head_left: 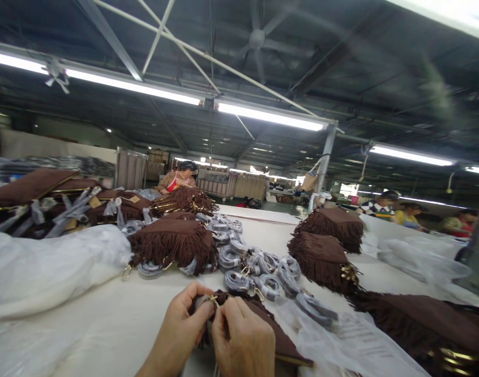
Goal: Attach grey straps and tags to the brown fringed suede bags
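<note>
A dark brown fringed bag [281, 340] lies on the white table at the near edge, partly covered by my hands. My left hand [184, 319] is closed, thumb and forefinger pinching a gold metal clip [213, 297] beside a bit of grey wrapping at the bag's corner. Right beside it, my right hand [245, 335] is also closed, its fingertips pressed together against the bag; what they pinch is hidden. Just beyond lie several coiled straps in grey wrapping [236, 281], some with gold clips.
Stacks of brown fringed bags stand at left [172, 238] and right [320, 256]. A white plastic bag [54, 267] bulges at left; clear plastic sheets [341, 335] lie at right. A person [180, 180] sits across the table, others at far right.
</note>
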The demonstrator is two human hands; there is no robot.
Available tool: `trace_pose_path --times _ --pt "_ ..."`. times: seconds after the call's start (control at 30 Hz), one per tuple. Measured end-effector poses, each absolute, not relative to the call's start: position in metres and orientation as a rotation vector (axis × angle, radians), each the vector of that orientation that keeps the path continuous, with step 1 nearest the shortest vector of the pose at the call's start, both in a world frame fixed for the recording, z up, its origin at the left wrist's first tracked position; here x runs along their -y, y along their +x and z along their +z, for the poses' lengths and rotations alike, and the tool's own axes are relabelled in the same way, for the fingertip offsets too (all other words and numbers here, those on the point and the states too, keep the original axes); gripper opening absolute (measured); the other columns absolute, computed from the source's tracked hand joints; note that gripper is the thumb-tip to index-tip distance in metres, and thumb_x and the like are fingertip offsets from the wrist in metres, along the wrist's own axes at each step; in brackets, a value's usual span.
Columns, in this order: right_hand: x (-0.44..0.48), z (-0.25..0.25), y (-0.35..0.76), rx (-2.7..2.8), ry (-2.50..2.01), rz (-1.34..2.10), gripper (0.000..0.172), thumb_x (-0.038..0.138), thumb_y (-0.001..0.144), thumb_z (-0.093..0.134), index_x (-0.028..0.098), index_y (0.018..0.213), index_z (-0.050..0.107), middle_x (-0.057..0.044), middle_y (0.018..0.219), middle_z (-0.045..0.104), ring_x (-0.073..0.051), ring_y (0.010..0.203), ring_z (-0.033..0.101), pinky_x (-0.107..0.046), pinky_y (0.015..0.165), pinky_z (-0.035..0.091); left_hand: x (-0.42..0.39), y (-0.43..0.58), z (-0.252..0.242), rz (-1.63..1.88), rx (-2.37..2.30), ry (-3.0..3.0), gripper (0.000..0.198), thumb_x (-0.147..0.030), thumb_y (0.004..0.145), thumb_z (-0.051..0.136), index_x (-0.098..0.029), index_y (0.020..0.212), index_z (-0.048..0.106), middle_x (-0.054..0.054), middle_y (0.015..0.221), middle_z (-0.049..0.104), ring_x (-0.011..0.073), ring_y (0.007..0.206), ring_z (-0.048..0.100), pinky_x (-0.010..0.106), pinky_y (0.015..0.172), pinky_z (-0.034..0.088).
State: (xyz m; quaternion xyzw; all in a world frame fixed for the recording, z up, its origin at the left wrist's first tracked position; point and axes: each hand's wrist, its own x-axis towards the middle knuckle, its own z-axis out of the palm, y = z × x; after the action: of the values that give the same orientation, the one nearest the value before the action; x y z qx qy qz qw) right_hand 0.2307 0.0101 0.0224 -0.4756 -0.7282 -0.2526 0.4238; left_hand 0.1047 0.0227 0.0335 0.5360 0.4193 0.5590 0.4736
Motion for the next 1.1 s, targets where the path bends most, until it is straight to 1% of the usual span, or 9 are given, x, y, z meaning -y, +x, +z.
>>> trace_pose_path --times 0.2,0.33,0.4,0.47,0.53,0.63,0.8,0.93,1.1 --pt "-0.014 0.022 0.231 1.871 -1.150 -0.601 0.023 0.013 0.087 0.041 0.023 0.068 0.050 0.001 0.061 0.056 -0.015 0.050 0.053 -0.031 0.052 0.021 -0.022 0.103 0.032 1.335 -0.984 1.353 0.041 -0.059 0.071 0.060 -0.018 0.072 0.053 -0.009 0.050 0.043 0.0048 0.036 0.031 0.016 0.034 0.024" --pt "-0.010 0.022 0.227 1.889 -1.164 -0.553 0.025 0.015 0.090 0.042 0.023 0.069 0.053 0.001 0.063 0.058 -0.015 0.053 0.054 -0.030 0.054 0.023 -0.023 0.102 0.033 1.308 -1.049 1.418 0.037 -0.056 0.076 0.053 -0.021 0.066 0.045 -0.009 0.050 0.037 0.0072 0.037 0.032 0.018 0.035 0.026" --pt "-0.008 0.020 0.226 1.905 -1.168 -0.496 0.024 0.015 0.090 0.043 0.023 0.070 0.054 0.000 0.065 0.059 -0.016 0.057 0.055 -0.030 0.055 0.024 -0.023 0.100 0.035 1.318 -1.087 1.502 0.031 -0.050 0.078 0.050 -0.021 0.067 0.046 -0.008 0.054 0.039 0.0102 0.045 0.039 0.020 0.041 0.033" --pt "-0.007 0.017 0.225 1.917 -1.184 -0.384 0.021 0.014 0.087 0.045 0.022 0.071 0.055 0.000 0.068 0.059 -0.016 0.061 0.057 -0.029 0.057 0.026 -0.023 0.097 0.037 1.349 -1.146 1.641 0.026 -0.043 0.080 0.048 -0.021 0.066 0.048 -0.004 0.060 0.045 0.0142 0.058 0.047 0.024 0.054 0.041" --pt "-0.007 0.016 0.227 1.938 -1.194 -0.234 0.018 0.012 0.084 0.047 0.022 0.071 0.054 0.000 0.071 0.059 -0.016 0.064 0.058 -0.028 0.058 0.027 -0.024 0.094 0.038 1.391 -1.233 1.791 0.023 -0.037 0.081 0.046 -0.021 0.065 0.048 -0.001 0.068 0.050 0.0183 0.071 0.051 0.029 0.067 0.044" --pt "-0.008 0.016 0.233 1.990 -1.150 0.041 0.016 0.013 0.084 0.047 0.021 0.071 0.052 0.000 0.075 0.061 -0.015 0.067 0.058 -0.025 0.060 0.031 -0.027 0.092 0.035 1.471 -1.316 1.906 0.023 -0.034 0.084 0.040 -0.022 0.066 0.048 0.004 0.082 0.054 0.0220 0.083 0.053 0.035 0.079 0.044" --pt "-0.013 0.021 0.237 1.864 -1.157 0.579 0.013 0.018 0.087 0.045 0.022 0.078 0.052 0.003 0.061 0.059 -0.015 0.060 0.057 -0.023 0.056 0.035 -0.028 0.087 0.040 1.608 -1.332 1.973 0.025 -0.033 0.086 0.038 -0.021 0.068 0.050 0.010 0.107 0.053 0.0263 0.108 0.049 0.042 0.094 0.040" --pt "-0.015 0.028 0.227 1.811 -1.173 0.723 0.010 0.016 0.081 0.050 0.020 0.087 0.057 0.004 0.059 0.058 -0.016 0.059 0.055 -0.023 0.055 0.034 -0.023 0.080 0.054 1.620 -1.347 1.988 0.027 -0.034 0.086 0.038 -0.021 0.066 0.050 0.011 0.115 0.051 0.0285 0.118 0.044 0.046 0.101 0.034" --pt "-0.013 0.041 0.215 1.785 -1.068 0.840 0.010 0.017 0.077 0.052 0.019 0.080 0.062 0.006 0.056 0.053 -0.012 0.053 0.048 -0.021 0.052 0.031 -0.021 0.077 0.058 1.486 -1.278 1.933 0.026 -0.036 0.084 0.037 -0.021 0.065 0.048 0.012 0.119 0.050 0.0288 0.122 0.041 0.047 0.102 0.032"
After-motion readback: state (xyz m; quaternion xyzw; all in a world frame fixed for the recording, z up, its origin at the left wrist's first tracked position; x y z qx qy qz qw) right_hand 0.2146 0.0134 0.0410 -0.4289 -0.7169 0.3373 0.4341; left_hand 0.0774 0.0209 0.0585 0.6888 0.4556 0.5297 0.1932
